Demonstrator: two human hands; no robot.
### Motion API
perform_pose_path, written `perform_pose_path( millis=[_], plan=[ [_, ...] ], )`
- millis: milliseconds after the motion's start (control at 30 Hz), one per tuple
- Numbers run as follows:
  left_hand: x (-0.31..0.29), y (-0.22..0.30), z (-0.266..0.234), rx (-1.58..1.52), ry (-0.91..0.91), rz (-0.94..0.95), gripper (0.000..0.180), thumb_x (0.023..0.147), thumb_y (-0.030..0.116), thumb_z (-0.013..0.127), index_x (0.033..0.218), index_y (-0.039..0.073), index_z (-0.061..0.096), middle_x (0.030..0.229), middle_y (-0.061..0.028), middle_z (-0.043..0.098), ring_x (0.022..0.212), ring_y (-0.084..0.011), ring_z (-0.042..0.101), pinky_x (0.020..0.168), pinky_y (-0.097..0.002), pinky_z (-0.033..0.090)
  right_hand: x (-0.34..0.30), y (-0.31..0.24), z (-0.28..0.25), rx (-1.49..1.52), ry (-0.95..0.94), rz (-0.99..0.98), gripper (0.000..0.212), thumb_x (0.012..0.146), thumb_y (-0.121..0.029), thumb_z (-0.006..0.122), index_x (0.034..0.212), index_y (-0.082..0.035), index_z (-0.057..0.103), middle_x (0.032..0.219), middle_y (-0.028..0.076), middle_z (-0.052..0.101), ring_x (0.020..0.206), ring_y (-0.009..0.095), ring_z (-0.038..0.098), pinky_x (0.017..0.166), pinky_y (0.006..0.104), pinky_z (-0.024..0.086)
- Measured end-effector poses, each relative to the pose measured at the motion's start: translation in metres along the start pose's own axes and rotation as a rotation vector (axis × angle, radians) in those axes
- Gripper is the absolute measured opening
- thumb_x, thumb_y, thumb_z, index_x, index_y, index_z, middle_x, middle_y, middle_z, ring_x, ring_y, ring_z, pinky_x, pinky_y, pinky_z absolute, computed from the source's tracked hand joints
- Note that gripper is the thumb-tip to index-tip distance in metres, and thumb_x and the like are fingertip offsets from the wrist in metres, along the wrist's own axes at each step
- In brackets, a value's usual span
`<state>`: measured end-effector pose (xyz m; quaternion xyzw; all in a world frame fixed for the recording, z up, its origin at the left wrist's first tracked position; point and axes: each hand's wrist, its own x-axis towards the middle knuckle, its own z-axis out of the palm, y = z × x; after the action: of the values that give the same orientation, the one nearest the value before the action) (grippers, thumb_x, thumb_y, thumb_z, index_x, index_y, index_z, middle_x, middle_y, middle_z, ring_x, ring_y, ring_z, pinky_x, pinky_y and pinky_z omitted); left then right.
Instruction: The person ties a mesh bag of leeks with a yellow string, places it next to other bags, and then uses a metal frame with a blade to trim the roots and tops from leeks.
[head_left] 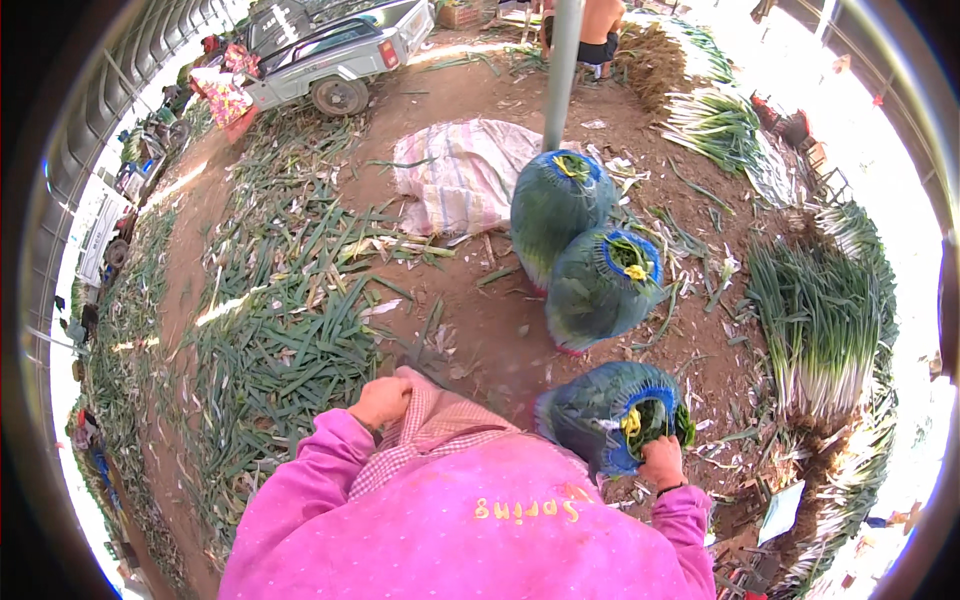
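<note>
My left hand (385,402) is closed on the edge of a checked apron (440,408), pulling it out to the left of my body. At front right, a blue-rimmed mesh sack (590,405) stuffed with green leaves leans with its open mouth toward me. Closed at that mouth, my right hand (662,462) grips the blue rim; its fingertips are partly hidden. Yellow ties (631,424) and dark leaves show inside the opening. Just beyond stand two more filled mesh sacks, a nearer one (598,295) and a farther one (550,215), both with yellow ties at the top.
Cut green leaves (290,345) litter the dirt floor to the left. A woven plastic sheet (465,175) lies beside a metal pole (563,70). Bundled leeks (820,320) line the right side. Farther off are a grey pickup (340,50) and a crouching person (598,30).
</note>
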<state>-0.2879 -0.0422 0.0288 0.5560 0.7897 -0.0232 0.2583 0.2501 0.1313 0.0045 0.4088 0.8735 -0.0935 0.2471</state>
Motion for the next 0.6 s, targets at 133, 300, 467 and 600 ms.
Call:
perform_pose_path(
  millis=[133, 300, 467, 600],
  plan=[
    [-0.010, -0.034, -0.038, -0.130, 0.048, -0.024, 0.023, 0.079, 0.028, 0.053, 0.085, 0.009, 0.065, 0.088, -0.0146, 0.066, 0.086, -0.0338, 0.063, 0.073, -0.0439, 0.050, -0.019, -0.014, 0.008, -0.050, -0.079, 0.049, 0.014, 0.058, -0.024, 0.066, 0.067, -0.015, 0.069, 0.074, 0.004, 0.066, 0.083, 0.023, 0.060, 0.079, 0.0374, 0.041],
    [-0.042, -0.130, -0.039, 0.326, -0.439, -0.125, 0.023, 0.075, 0.026, 0.057, 0.087, 0.009, 0.067, 0.090, -0.0149, 0.066, 0.086, -0.0338, 0.064, 0.074, -0.0436, 0.050, -0.007, -0.033, 0.004, -0.024, -0.065, 0.081, 0.012, 0.058, -0.023, 0.065, 0.064, -0.014, 0.068, 0.071, 0.005, 0.065, 0.081, 0.023, 0.060, 0.079, 0.0367, 0.041],
    [-0.075, -0.171, -0.018, -0.064, -0.175, -0.362, 0.026, 0.080, 0.025, 0.053, 0.090, 0.007, 0.067, 0.086, -0.0171, 0.067, 0.086, -0.0366, 0.063, 0.077, -0.0445, 0.049, -0.008, -0.044, -0.001, 0.033, -0.043, 0.059, 0.015, 0.056, -0.025, 0.067, 0.062, -0.012, 0.066, 0.069, 0.006, 0.064, 0.078, 0.024, 0.059, 0.078, 0.0373, 0.041],
    [-0.110, -0.155, 0.027, -0.126, -0.243, -0.438, 0.029, 0.080, 0.028, 0.054, 0.093, 0.006, 0.068, 0.090, -0.0194, 0.066, 0.088, -0.0375, 0.062, 0.078, -0.0451, 0.048, -0.005, -0.041, -0.001, 0.080, 0.031, 0.037, 0.015, 0.055, -0.025, 0.068, 0.061, -0.011, 0.064, 0.071, 0.007, 0.064, 0.079, 0.025, 0.058, 0.078, 0.0380, 0.041]
  ],
)
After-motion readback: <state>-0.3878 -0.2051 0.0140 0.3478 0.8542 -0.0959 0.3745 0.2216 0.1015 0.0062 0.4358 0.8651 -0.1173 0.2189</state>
